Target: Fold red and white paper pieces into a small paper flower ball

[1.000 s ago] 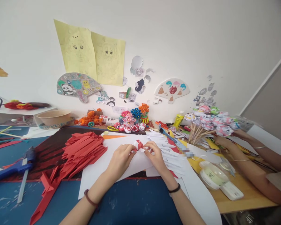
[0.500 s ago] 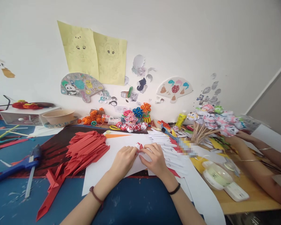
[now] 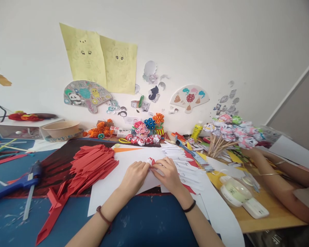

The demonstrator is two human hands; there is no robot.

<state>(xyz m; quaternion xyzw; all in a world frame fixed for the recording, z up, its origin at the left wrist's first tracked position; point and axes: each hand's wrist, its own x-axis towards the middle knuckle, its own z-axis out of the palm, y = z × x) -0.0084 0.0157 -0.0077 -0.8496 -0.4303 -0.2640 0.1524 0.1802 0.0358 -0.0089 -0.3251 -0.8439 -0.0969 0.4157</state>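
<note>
Red-and-white paper piece (image 3: 150, 160) between the left fingers (image 3: 143, 165) and right fingers (image 3: 160, 166)

Paper sheet (image 3: 103, 193): on the table (image 3: 139, 223)
Paper piece (image 3: 150, 160): over the sheet, between left hand (image 3: 134, 175) and right hand (image 3: 168, 172)
Folded strips (image 3: 92, 166): heaped at the sheet's left
Glue gun (image 3: 28, 180): farther left of the sheet
Bowl (image 3: 61, 130): behind the sheet, leftward
Paper balls (image 3: 140, 141): just behind the sheet
Slips (image 3: 181, 164): along the sheet's right side
Stick bouquet (image 3: 228, 130): over there behind the sheet, rightward
</note>
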